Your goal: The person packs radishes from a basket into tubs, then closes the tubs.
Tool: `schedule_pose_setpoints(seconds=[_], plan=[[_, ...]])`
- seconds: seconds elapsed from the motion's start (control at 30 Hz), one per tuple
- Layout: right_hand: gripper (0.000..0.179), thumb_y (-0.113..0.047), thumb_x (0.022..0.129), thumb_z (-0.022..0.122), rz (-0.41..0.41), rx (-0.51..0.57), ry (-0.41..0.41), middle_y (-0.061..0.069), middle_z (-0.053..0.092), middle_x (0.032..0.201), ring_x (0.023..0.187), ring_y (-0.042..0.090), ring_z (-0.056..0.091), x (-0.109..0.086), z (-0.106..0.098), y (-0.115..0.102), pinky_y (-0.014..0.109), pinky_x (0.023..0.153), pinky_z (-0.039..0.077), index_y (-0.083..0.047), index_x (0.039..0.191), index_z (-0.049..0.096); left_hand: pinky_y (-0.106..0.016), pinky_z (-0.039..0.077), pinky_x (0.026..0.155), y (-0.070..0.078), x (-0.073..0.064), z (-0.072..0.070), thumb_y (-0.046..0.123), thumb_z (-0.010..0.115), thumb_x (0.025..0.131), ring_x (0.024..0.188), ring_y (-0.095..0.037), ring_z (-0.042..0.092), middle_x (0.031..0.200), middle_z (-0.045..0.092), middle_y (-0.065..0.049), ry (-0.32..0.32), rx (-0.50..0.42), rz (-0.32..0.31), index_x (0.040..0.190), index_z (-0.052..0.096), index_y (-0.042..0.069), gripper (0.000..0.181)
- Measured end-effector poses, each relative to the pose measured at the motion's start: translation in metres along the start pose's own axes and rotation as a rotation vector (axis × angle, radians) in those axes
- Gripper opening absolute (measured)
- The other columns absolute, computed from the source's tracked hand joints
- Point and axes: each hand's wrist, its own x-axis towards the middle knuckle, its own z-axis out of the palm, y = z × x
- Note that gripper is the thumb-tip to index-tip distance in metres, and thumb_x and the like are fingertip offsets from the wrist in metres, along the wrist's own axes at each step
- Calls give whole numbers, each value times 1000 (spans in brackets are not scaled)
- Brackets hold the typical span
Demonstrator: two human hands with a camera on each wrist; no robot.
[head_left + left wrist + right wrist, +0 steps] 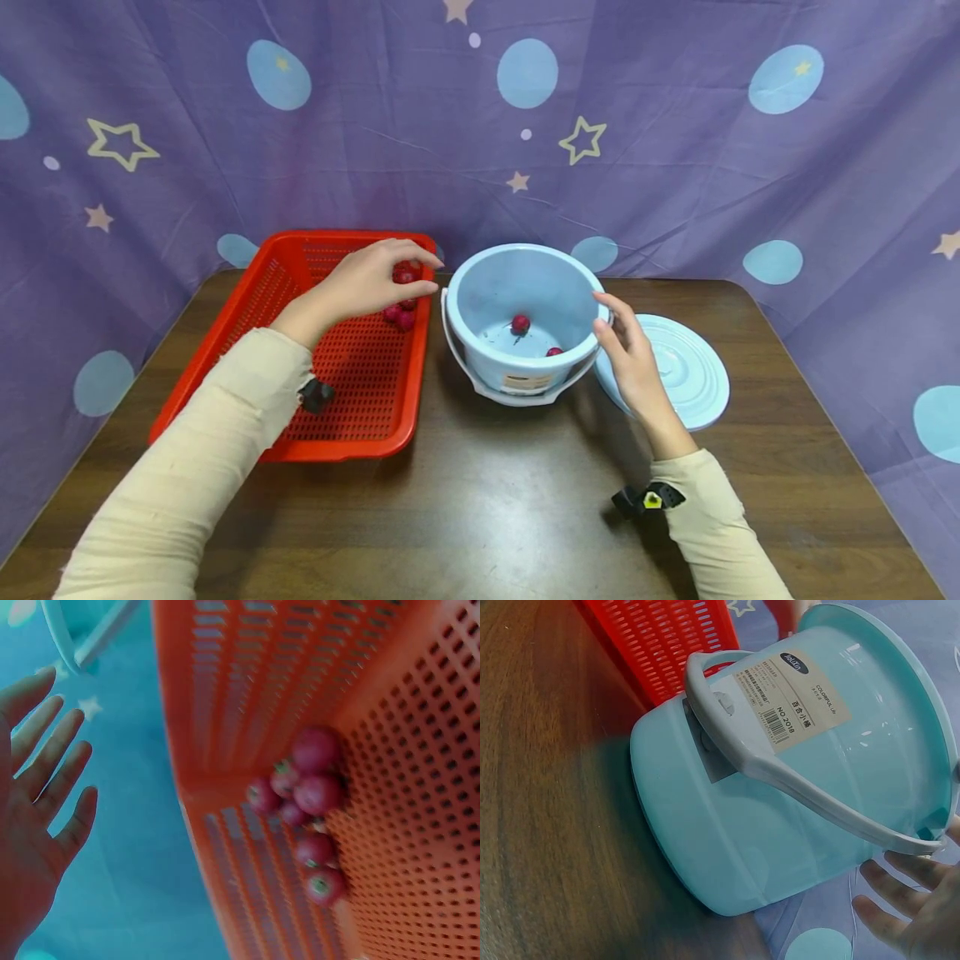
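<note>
My left hand [367, 279] hovers over the right rim of the red basket [408, 392], thumb and fingers apart. In the left wrist view its spread fingers hold nothing, and several round, red, radish-like vegetables [319, 793] with greenish stem ends lie in the basket's corner. A light blue bucket [517, 375] stands to the right of the basket. Inside it are a red radish-like piece [521, 324] and another [554, 352], partly hidden by the front rim. My right hand [633, 362] grips the bucket's right rim, thumb over the edge and other fingers outside near the handle joint.
The bucket's pale handle [517, 400] hangs down in front. A round blue lid [693, 375] lies on the wooden table [480, 517], partly behind the right hand. A purple curtain [420, 133] with stars and dots rises behind the table.
</note>
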Motion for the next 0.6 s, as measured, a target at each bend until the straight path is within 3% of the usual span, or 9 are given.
schedule_pose_setpoints(seconds=[0.1,0.23,0.37,0.6], plan=[[42,-11,104,48,0,4,-2,14,45,147,126,19,46,0,0,-1,23,102,35,-5,145,45,-43,45,89,-16,-1,0,28,74,90,93,-20,61,102,68,-3,11,-52,-42,120,70,15,33],[42,-11,104,48,1,0,-3,14,44,148,128,19,45,0,0,-1,23,102,35,-5,145,45,-47,43,95,-34,-4,4,25,74,90,104,-25,61,110,69,-9,24,-89,-98,120,69,10,33],[42,-12,104,48,2,-15,-3,13,45,147,129,20,45,0,0,-1,24,103,35,-5,145,46,-48,42,97,-49,-5,10,24,74,90,109,-27,60,115,68,-10,17,-88,-148,119,70,11,32],[42,-13,104,48,13,-11,2,13,45,147,129,19,46,-1,1,0,24,103,35,-5,145,45,-47,43,95,-74,-4,25,21,72,91,108,-29,60,116,69,-11,-12,-76,-179,115,72,8,28]])
